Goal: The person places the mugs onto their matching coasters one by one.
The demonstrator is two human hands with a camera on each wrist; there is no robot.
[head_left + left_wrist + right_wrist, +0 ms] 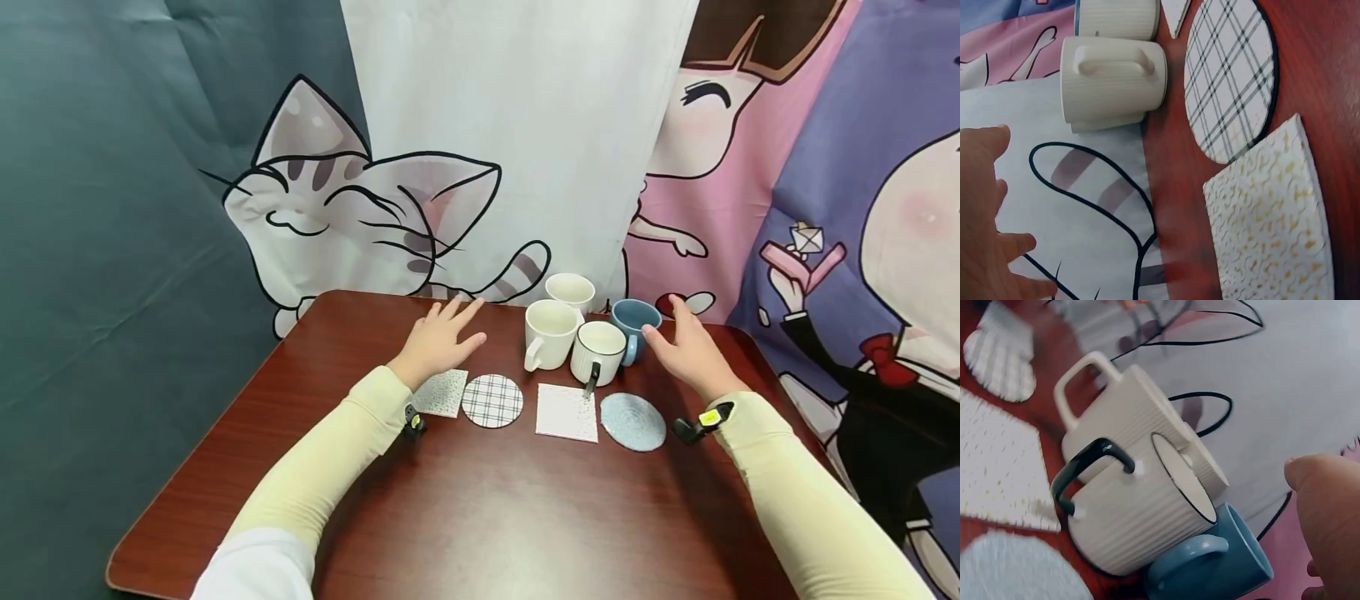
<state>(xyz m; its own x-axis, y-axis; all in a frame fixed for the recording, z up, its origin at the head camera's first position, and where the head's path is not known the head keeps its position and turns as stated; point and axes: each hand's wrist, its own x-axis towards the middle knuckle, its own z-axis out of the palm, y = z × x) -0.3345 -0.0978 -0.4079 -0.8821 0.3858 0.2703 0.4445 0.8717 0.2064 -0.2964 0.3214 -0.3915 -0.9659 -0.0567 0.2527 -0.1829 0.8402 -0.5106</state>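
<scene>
My left hand hovers with spread fingers above the speckled square coaster, holding nothing. Right of that coaster lies a round plaid coaster. My right hand is nearest the blue mug, thumb and fingers apart; whether it touches the mug is hard to tell. Left of the blue mug stands a white mug with a black handle. Two plain white mugs, a front one and a back one, stand farther left. A second square coaster and a round light-blue coaster lie in front of the mugs.
The dark red-brown table has a rounded left front corner. A printed curtain with a cartoon cat hangs right behind its back edge. The mugs stand close together near that edge, with the coasters in a row before them.
</scene>
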